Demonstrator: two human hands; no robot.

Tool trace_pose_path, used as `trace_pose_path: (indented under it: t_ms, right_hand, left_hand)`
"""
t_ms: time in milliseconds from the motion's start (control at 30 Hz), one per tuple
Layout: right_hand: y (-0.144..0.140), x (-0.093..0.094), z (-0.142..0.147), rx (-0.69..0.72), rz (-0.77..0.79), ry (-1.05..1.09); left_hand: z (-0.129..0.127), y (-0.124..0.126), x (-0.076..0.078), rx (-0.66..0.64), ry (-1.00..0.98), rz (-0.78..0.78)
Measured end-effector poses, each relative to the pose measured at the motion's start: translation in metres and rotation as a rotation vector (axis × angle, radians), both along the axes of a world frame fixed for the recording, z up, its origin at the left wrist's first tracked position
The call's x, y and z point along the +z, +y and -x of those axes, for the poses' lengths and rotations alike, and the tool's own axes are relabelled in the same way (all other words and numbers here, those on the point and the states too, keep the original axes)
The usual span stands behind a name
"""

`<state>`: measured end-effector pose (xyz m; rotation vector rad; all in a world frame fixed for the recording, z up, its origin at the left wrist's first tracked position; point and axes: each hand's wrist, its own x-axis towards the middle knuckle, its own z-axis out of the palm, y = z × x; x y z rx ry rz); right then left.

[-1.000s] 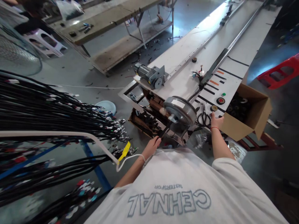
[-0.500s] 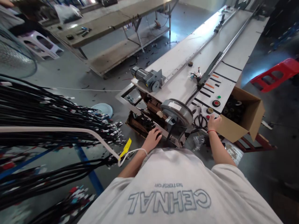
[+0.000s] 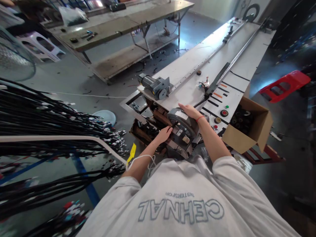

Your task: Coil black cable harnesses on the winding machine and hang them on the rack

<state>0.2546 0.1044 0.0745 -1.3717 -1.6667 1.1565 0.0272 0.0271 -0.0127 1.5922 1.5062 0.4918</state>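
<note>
R hand (image 3: 189,111) lies flat, fingers spread, on top of round motor (image 3: 183,122). L hand (image 3: 163,134) touches its near-left side, fingers loosely curled; whether it's pinching anything can't be told.

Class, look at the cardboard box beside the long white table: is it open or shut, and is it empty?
Open and not empty. The cardboard box has its flaps spread, and dark round parts show inside it.

T-shirt (image 3: 187,200) large print: "CEHNAL", outlined block letters across the chest, seen upside down from the wearer's own view.
T-shirt small print: a short line next to the large print, reads roughly "SISTERSFOR"; last letters uncertain.
Round motor (image 3: 184,121) label: pale sticker on the top face, text too small to read.
Yellow tag (image 3: 131,153) on white cable: no legible marking.
Surface (image 3: 187,70) markings: black and orange bars only, no characters.
</note>
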Motion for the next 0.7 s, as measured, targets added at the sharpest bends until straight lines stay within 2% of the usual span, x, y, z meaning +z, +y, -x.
trace_pose_path:
  t_ms: [67,133,200,233,267,333,400,467,533,600,700]
  right_hand:
    - [-0.012,-0.003,-0.004,-0.026,0.000,-0.020]
    - [-0.038,-0.007,-0.014,-0.173,-0.072,-0.078]
    - [-0.079,-0.010,-0.024,-0.412,-0.240,-0.156]
    - [-0.103,-0.012,-0.026,-0.488,-0.319,-0.173]
    - [-0.127,-0.014,-0.026,-0.482,-0.335,-0.152]
    - [-0.167,-0.019,-0.016,-0.299,-0.170,-0.029]
    - [-0.186,-0.029,0.005,-0.144,0.080,0.164]
    - [-0.183,-0.040,0.031,-0.101,0.287,0.351]
    - [-0.168,-0.045,0.052,-0.059,0.461,0.441]
    - [-0.155,-0.037,0.063,0.040,0.551,0.448]
    - [-0.154,-0.008,0.059,0.237,0.488,0.569]
  left_hand:
    - [0.009,-0.006,0.014,-0.028,0.051,-0.045]
    - [0.010,-0.018,0.025,-0.007,0.067,-0.067]
    - [0.007,-0.035,0.034,0.035,0.071,-0.069]
    - [0.006,-0.044,0.037,0.048,0.072,-0.060]
    - [0.005,-0.053,0.039,0.051,0.069,-0.049]
    - [0.004,-0.071,0.044,0.028,0.055,-0.029]
    - [0.007,-0.088,0.050,0.000,0.029,-0.018]
    - [0.012,-0.102,0.055,-0.016,0.008,0.008]
    - [0.017,-0.114,0.058,-0.022,-0.005,0.043]
    - [0.023,-0.124,0.059,-0.018,-0.010,0.076]
    - [0.031,-0.136,0.055,0.007,-0.024,0.109]
